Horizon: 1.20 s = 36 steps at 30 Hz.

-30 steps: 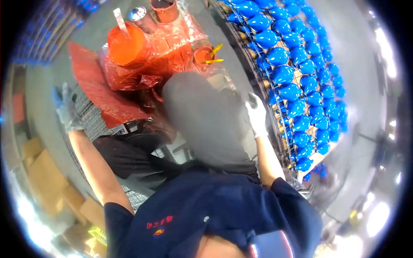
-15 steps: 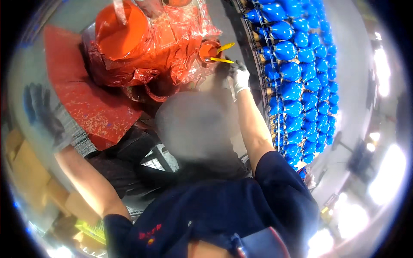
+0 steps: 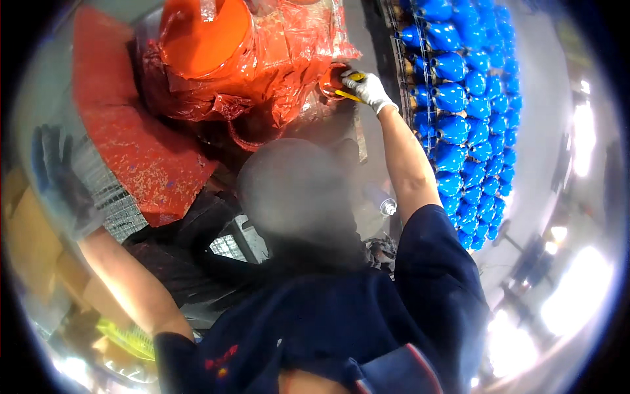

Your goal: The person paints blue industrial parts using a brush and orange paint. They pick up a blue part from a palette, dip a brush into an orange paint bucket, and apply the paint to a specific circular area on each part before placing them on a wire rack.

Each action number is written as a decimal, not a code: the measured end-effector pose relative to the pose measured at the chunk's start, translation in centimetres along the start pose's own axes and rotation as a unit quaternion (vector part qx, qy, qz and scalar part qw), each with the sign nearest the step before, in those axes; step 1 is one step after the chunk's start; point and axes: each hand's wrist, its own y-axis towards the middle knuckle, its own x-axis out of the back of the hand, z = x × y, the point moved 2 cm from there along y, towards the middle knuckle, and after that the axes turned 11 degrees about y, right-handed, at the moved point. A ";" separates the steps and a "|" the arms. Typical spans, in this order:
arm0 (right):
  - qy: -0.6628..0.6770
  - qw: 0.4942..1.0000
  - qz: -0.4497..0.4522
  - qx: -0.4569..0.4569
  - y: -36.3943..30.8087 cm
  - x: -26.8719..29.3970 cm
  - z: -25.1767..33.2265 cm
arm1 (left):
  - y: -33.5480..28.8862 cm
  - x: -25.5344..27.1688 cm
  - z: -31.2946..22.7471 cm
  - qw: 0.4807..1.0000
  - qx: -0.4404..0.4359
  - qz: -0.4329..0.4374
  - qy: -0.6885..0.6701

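Observation:
My right hand (image 3: 369, 89), in a white glove, reaches far forward and grips a yellow-handled tool (image 3: 349, 96). The tool lies across a small orange-stained cup (image 3: 330, 81) at the edge of paint-smeared red plastic sheeting (image 3: 289, 46). My left hand (image 3: 58, 178), in a dark blue glove, is stretched out to the left with fingers spread and holds nothing. It hovers by a wire mesh surface (image 3: 115, 203) and is blurred.
A big orange paint bucket (image 3: 205, 31) stands wrapped in the sheeting. A red paint-speckled board (image 3: 134, 141) lies to its left. Rows of several glossy blue moulded pieces (image 3: 459, 98) hang on a rack at the right. A small spray-can top (image 3: 388, 207) sits below my right forearm.
My right hand has travelled from the rack's edge up to the small orange cup and closed on the yellow-handled tool. My left hand stays out to the left, a little lower in view.

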 end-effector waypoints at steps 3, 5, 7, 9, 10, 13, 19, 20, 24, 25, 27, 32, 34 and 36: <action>0.006 0.993 -0.095 -0.072 -1.3 0.7 2.4 | -0.2 -1.0 -1.1 0.997 0.054 -0.036 0.039; 0.136 0.983 -0.121 0.010 -2.8 1.2 2.4 | -0.2 -1.7 -1.6 0.995 0.075 -0.049 0.052; 0.164 0.977 -0.134 0.023 -3.3 1.7 2.0 | 0.0 -2.0 -1.5 0.995 0.070 -0.046 0.049; 0.116 0.981 -0.156 -0.002 -3.7 2.3 1.0 | 0.5 -2.0 -0.9 0.995 0.064 -0.043 0.069; 0.115 0.981 -0.154 -0.001 -3.8 2.3 1.6 | 0.5 -2.1 -1.2 0.994 0.065 -0.045 0.071; 0.180 0.974 -0.137 0.026 -4.3 2.4 2.3 | 0.3 -2.3 -1.4 0.991 0.077 -0.051 0.096; 0.143 0.971 -0.191 0.010 -5.4 3.3 -1.2 | 1.2 -2.5 -1.0 0.986 0.133 -0.072 0.071; 0.169 0.965 -0.200 0.027 -6.1 3.6 -0.6 | 1.4 -2.8 -1.4 0.985 0.132 -0.098 0.056; 0.317 0.917 -0.236 0.054 -10.4 4.9 6.0 | 2.1 -3.8 -2.5 0.983 0.140 -0.114 0.044; 0.338 0.913 -0.211 0.084 -11.0 5.4 7.6 | 2.2 -4.0 -2.8 0.984 0.131 -0.113 0.040; 0.377 0.901 -0.183 0.115 -12.0 5.4 12.8 | 2.1 -3.8 -2.4 0.982 0.150 -0.111 0.030; 0.478 0.861 -0.093 0.148 -12.2 6.1 24.3 | 2.6 -3.8 -1.4 0.981 0.132 -0.123 -0.067; 0.379 0.901 -0.119 0.174 -12.5 6.9 29.1 | 2.9 -4.2 -1.9 0.979 0.128 -0.141 -0.071; 0.340 0.906 -0.105 0.230 -14.1 6.5 34.4 | 2.4 -4.4 -2.2 0.973 0.129 -0.143 -0.124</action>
